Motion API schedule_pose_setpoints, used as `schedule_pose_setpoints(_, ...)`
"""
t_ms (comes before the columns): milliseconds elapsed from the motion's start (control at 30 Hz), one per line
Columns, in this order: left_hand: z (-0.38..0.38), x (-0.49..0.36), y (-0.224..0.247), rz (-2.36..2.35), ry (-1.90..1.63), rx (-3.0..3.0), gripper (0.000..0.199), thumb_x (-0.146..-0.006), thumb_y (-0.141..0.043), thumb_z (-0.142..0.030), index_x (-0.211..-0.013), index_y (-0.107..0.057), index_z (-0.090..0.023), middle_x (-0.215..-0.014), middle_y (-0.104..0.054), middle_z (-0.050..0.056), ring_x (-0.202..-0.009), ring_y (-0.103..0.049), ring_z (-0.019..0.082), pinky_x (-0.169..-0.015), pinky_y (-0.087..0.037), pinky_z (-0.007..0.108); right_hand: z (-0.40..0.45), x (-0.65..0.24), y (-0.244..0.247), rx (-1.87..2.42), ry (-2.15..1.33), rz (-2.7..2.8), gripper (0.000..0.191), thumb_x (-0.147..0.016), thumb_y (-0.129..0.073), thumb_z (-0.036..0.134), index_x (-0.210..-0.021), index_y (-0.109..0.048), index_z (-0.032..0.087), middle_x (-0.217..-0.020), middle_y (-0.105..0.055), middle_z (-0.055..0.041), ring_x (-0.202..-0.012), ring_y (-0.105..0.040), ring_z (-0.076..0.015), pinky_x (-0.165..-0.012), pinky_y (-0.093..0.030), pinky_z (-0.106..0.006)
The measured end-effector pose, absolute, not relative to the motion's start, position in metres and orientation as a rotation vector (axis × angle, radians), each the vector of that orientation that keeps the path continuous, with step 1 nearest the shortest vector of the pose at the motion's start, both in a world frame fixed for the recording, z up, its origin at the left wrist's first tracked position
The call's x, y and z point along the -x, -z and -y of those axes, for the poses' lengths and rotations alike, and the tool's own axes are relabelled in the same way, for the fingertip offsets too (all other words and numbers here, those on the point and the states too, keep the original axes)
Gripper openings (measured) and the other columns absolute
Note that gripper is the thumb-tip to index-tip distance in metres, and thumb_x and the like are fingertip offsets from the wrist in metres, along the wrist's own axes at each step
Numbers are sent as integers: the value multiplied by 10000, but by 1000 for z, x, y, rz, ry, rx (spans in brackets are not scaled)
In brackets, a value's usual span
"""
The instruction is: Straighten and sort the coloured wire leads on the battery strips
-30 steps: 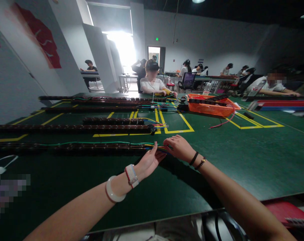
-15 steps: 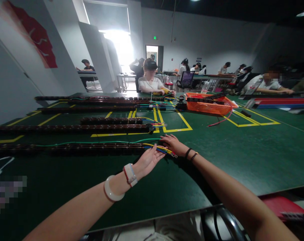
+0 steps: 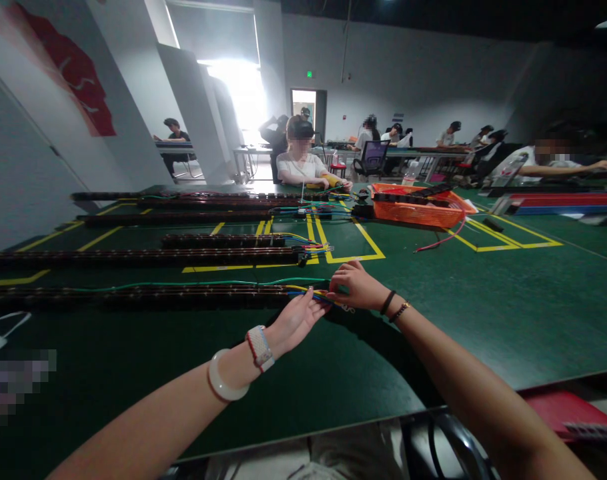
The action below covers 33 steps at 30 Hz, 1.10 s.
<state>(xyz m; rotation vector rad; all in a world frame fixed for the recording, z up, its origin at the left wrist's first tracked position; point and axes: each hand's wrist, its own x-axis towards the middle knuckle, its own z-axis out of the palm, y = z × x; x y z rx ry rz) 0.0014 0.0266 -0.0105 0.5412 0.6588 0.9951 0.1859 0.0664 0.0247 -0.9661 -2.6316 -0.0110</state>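
Note:
A long dark cable harness (image 3: pixel 198 294) lies across the near part of the green table, with yellow and blue wires (image 3: pixel 297 289) coming out of its right end. My left hand (image 3: pixel 296 320) is closed around these wires, thumb above and fingers below. Just right of it, my right hand (image 3: pixel 359 285) is bent in a pinch at the end of a loose green wire (image 3: pixel 243 283), which runs along the back of the harness. The fingers partly cover the wire ends. Small metal terminals (image 3: pixel 349 309) show below the right hand.
More dark harnesses (image 3: pixel 223 257) lie behind, over yellow tape outlines (image 3: pixel 358 258). An orange basket (image 3: pixel 418 217) with dark parts stands at the back, a red wire hanging from it. A co-worker (image 3: pixel 301 163) sits opposite; others sit farther off.
My right hand has moved slightly right and its fingers have curled into a pinch, drawing the green wire's end rightward. My left hand stays in place on the wires.

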Motion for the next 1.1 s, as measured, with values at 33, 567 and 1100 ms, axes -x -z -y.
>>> schedule_pose_setpoints(33, -27, -2, 10, -657, -996, -545, 172, -920, -439, -201, -948, -572, -95, -1063, -644, 154, -1024, -611, 195, -996, -432, 379, -67, -186, -24, 966, 25, 2643, 292, -879, -538, 439, -789, -648, 183, -762, -636, -30, -800, -512, -163, -833, -238, -325)
schedule_pose_setpoints(567, -22, 1, 3, -654, -936, -571, 186, -906, -444, -174, -944, -583, -57, -1080, -639, 195, -1041, -610, 252, -1012, -410, 436, -82, -184, -7, 1115, -7, 2495, 103, -871, -583, 210, -934, -657, 175, -822, -666, -34, -774, -561, -149, -763, -347, -265)
schedule_pose_setpoints(1100, -26, 1, 12, -609, -958, -555, 223, -918, -419, -181, -915, -614, -74, -952, -676, 143, -908, -646, 196, -993, -425, 407, -61, -183, -21, 763, 252, 2588, 261, -935, -440, 350, -948, -643, 186, -839, -619, -65, -797, -481, -175, -796, -321, -317)
